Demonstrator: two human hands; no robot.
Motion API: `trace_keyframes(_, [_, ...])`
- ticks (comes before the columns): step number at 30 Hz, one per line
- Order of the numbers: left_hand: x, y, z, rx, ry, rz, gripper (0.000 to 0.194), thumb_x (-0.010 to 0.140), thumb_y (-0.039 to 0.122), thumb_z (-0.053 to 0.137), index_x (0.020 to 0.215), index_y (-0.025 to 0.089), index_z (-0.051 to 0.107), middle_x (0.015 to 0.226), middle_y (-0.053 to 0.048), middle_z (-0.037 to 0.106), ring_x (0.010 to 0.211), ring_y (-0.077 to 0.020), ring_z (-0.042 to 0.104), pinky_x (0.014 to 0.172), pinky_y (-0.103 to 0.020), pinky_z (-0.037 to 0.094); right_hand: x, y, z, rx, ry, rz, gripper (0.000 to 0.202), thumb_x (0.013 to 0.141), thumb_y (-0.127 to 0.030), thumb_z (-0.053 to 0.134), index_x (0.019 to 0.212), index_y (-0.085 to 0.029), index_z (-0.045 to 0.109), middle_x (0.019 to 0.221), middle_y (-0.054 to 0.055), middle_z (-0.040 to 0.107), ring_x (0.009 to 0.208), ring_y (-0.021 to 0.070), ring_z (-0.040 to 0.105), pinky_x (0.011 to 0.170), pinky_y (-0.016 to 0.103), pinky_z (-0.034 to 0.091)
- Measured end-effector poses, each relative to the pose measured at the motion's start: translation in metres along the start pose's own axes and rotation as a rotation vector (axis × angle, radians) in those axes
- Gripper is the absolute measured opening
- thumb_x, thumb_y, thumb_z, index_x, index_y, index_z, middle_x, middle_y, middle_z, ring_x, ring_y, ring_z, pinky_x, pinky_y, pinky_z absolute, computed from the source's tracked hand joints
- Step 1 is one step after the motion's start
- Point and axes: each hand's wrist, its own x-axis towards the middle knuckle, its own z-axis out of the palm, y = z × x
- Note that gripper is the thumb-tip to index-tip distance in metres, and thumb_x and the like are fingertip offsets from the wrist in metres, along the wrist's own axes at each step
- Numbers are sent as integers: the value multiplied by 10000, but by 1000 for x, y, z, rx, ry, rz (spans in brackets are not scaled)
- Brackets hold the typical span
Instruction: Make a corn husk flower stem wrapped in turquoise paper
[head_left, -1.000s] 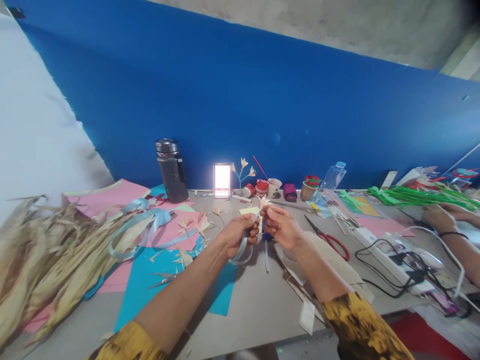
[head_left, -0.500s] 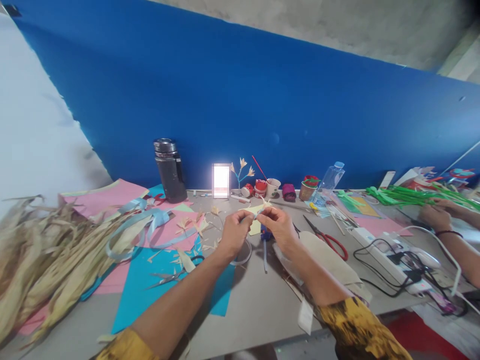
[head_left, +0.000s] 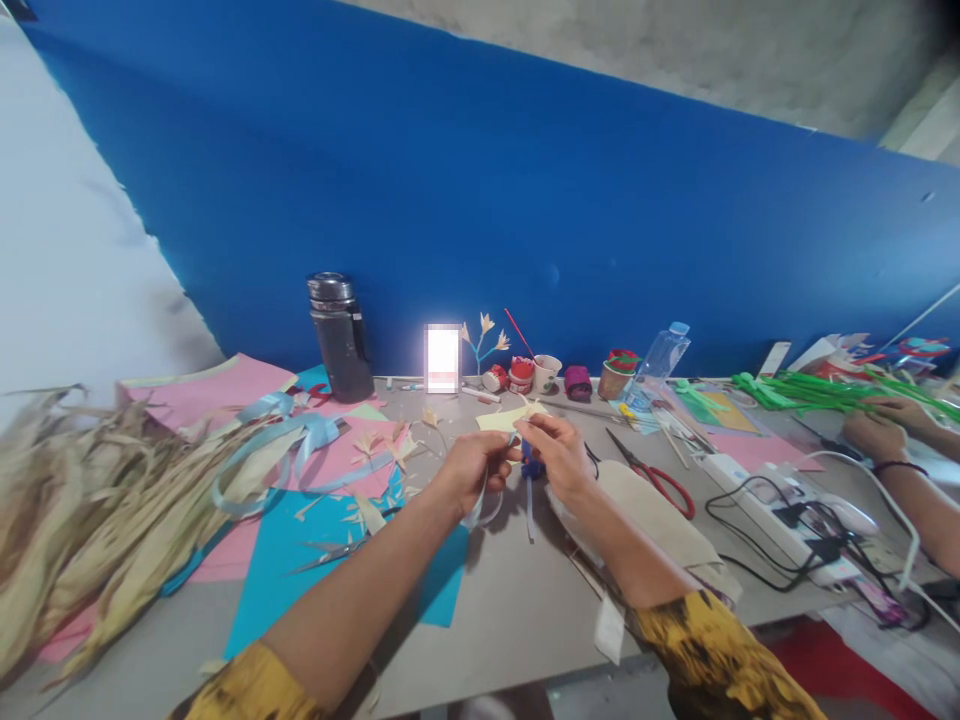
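Note:
Both of my hands meet over the middle of the table. My left hand (head_left: 474,472) is closed on a thin light-blue ribbon (head_left: 513,440), and a pale loop (head_left: 491,512) of it hangs below the fingers. With finger and thumb pinched, my right hand (head_left: 556,452) holds a small corn-husk flower (head_left: 531,406), its pale petals showing above the fingertips. The ribbon meets the flower's stem between the hands; fingers hide most of it. Just beneath is a dark-blue tool (head_left: 532,462) with a pale stick (head_left: 531,515), partly covered.
Dried corn husks (head_left: 112,500) and a blue ribbon coil (head_left: 285,450) lie left. Scissors (head_left: 330,555) rest on blue paper (head_left: 262,590); red-handled scissors (head_left: 667,490) and a power strip (head_left: 780,515) lie right. A flask (head_left: 341,340) stands behind. Another person's hands (head_left: 877,430) work far right.
My left hand has turned and dropped slightly, its fingers now curled round the ribbon, and the ribbon loop has shifted with it. My right hand stays near the same spot.

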Motion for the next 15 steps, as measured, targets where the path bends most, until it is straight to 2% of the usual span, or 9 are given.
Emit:
trace_keyframes(3, [3, 3, -4, -64, -77, -107, 79, 687, 144, 655, 738, 97, 615, 584, 20, 516, 400, -21, 334, 380, -148, 180, 0, 0, 0, 44, -36, 18, 281, 676, -433, 806, 724, -175, 705, 632, -22, 534, 495, 71, 343, 452, 231, 260])
trace_keyframes(5, [4, 2, -5, -61, -93, -68, 98, 673, 145, 676, 710, 106, 594, 578, 28, 499, 408, -19, 328, 390, -147, 184, 0, -2, -1, 80, -70, 28, 288, 676, -432, 806, 769, -171, 729, 626, -23, 520, 490, 63, 319, 447, 227, 233])
trace_keyframes(7, [4, 1, -5, -14, -81, 51, 162, 670, 196, 710, 673, 126, 564, 567, 35, 483, 416, -26, 330, 399, -158, 189, 0, -3, -2, 103, -107, 34, 294, 687, -429, 794, 810, -167, 743, 626, -21, 519, 493, 61, 312, 444, 224, 220])
trace_keyframes(10, [4, -2, -4, 87, 4, 277, 242, 687, 307, 722, 646, 149, 543, 546, 48, 449, 428, -37, 320, 423, -179, 208, 1, -4, -2, 90, -99, 70, 307, 675, -411, 795, 863, -173, 747, 673, -6, 576, 497, 64, 334, 442, 221, 235])
trace_keyframes(15, [4, -4, -4, 350, 217, 508, 163, 749, 327, 618, 711, 169, 605, 581, 32, 512, 483, -85, 386, 496, -224, 303, 1, -3, 1, 12, -45, 75, 312, 631, -401, 825, 820, -175, 721, 645, -26, 567, 510, 75, 386, 450, 216, 274])
